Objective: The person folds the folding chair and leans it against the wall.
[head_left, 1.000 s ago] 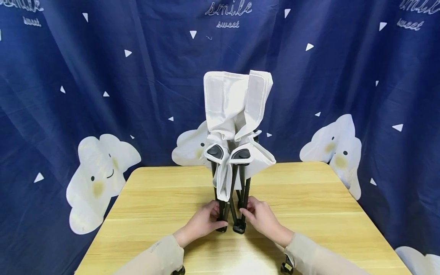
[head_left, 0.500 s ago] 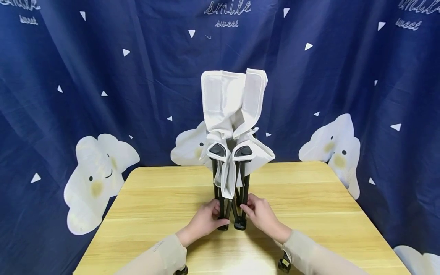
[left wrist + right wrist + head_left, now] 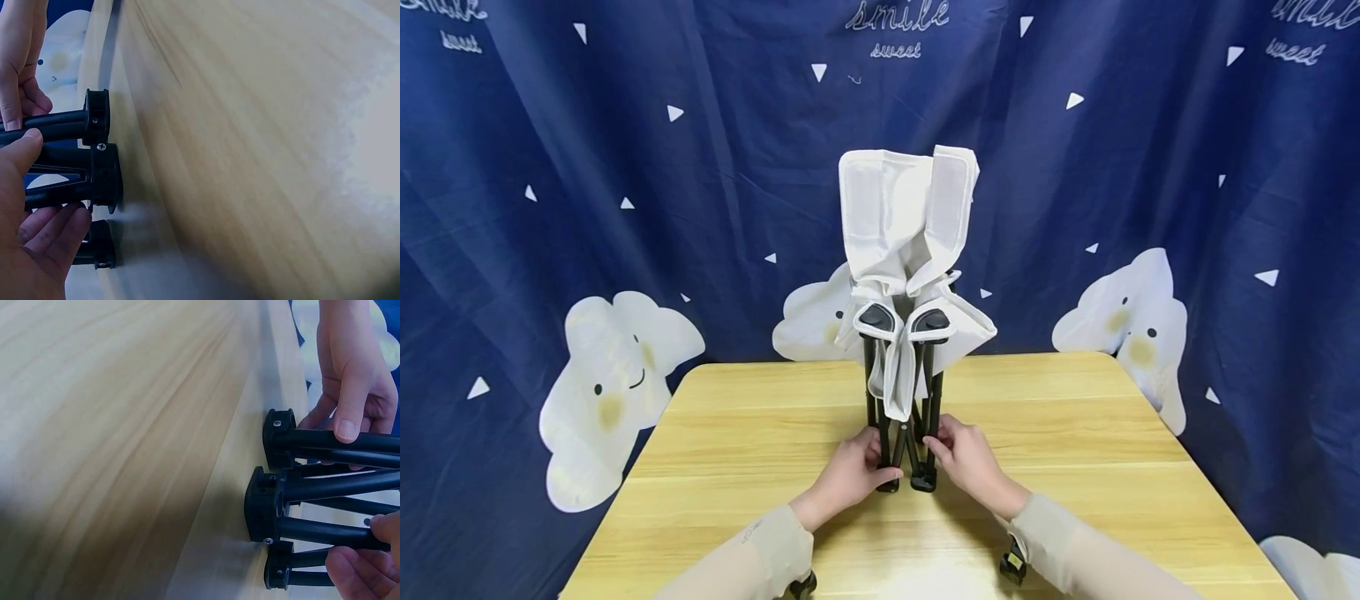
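A folded camping chair stands upright at mid-table in the head view, its white fabric (image 3: pixel 868 208) bunched above thin black legs (image 3: pixel 883 442). My left hand (image 3: pixel 846 473) grips the legs low on the left side, thumb in front. From the right, my right hand (image 3: pixel 973 462) pinches a leg a little above its foot. Black plastic feet with screws (image 3: pixel 106 181) show close up in the left wrist view, at the table surface; whether they touch it I cannot tell. The right wrist view shows several leg tubes (image 3: pixel 337 534) drawn near one another. Fabric hides the upper frame.
The light wooden table (image 3: pixel 737 442) extends to both sides of the chair. Behind it hangs a dark blue curtain (image 3: pixel 737 167) with white clouds and triangles. Black wrist devices (image 3: pixel 1013 565) sit under the cuffs.
The chair's feet and both hands have shifted slightly up in the head picture. The fabric's top has shifted a little left and up. Both hands have kept their hold.
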The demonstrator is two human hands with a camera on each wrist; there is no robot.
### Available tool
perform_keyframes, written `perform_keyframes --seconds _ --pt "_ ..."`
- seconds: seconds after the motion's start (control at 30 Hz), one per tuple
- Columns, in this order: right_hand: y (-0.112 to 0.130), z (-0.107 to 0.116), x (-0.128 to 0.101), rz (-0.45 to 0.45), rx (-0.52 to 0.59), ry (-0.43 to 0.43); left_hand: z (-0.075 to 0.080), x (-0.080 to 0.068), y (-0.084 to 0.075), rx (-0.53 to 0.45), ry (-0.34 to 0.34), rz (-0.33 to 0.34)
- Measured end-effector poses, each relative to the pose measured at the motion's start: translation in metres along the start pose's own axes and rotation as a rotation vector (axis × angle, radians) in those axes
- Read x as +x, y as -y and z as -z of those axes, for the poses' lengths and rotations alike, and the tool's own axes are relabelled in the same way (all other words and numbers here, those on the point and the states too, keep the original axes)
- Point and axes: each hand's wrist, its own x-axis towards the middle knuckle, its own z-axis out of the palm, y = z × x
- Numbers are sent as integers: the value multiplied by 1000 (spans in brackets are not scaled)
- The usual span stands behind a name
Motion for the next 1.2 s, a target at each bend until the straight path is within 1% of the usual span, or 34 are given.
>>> perform_keyframes --seconds 0.2,0.5,0.67,0.83,1.07,1.2 --pt "0 -2 6 3 -19 -23 -1 4 4 1 -3 6" --pt "-1 -3 14 -21 -34 -22 2 12 4 5 -1 13" --pt "-3 -5 17 -9 -40 -41 2 16 5 12 -1 40" --pt "-5 -7 20 -14 -58 -56 2 20 5 -11 1 66" --pt "-7 -7 23 -18 -63 -64 2 22 5 -19 0 56" --pt "-8 -8 26 -30 -60 -56 3 25 7 -10 -2 71"
